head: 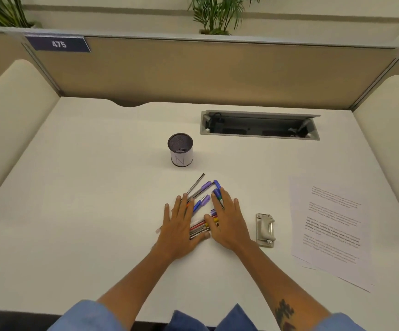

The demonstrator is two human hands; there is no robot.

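Several pens and markers [202, 201] lie in a loose pile at the middle of the white desk [93, 211]. My left hand [180, 226] lies flat on the left side of the pile, fingers straight. On the right side rests my right hand [227, 220], also flat, its thumb across the red and yellow pens. Some pens with purple and blue caps stick out beyond my fingertips. A mesh pen cup [180, 150] with a white label marked N stands upright behind the pile, apart from both hands.
A metal hole punch [265, 230] lies just right of my right hand. Printed sheets of paper [332, 230] sit at the right edge. An open cable tray [260, 126] is recessed at the back right. Partition walls enclose the desk.
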